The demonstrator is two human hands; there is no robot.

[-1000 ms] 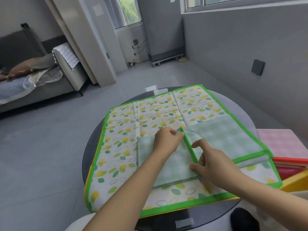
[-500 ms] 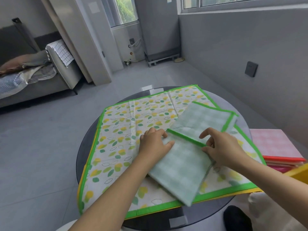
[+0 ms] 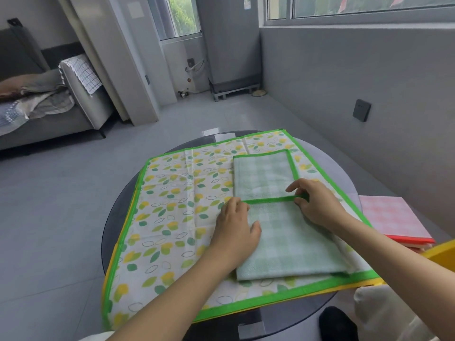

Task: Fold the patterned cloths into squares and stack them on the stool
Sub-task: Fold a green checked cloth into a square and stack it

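Note:
A green-checked cloth with a bright green border (image 3: 283, 237) lies folded into a long strip on top of a flat leaf-patterned cloth (image 3: 177, 212) that covers a round dark glass table (image 3: 115, 217). The strip runs away from me, with a green hem across its middle. My left hand (image 3: 236, 230) rests on the strip's left edge, its fingertips at the left end of that hem. My right hand (image 3: 317, 205) pinches the hem at its right end. A folded pink-checked cloth with a red edge (image 3: 391, 217) lies on a stack at the right.
A yellow cloth edge (image 3: 440, 252) shows at the far right below the pink stack. A grey sofa with bedding (image 3: 37, 107) stands at the back left. A grey wall with a dark socket (image 3: 360, 109) runs along the right. A dark shoe (image 3: 337, 323) is under the table.
The green-checked cloth was swung round from a slant until it lies straight, running away from me. Both hands moved with it and now sit at the two ends of the middle hem.

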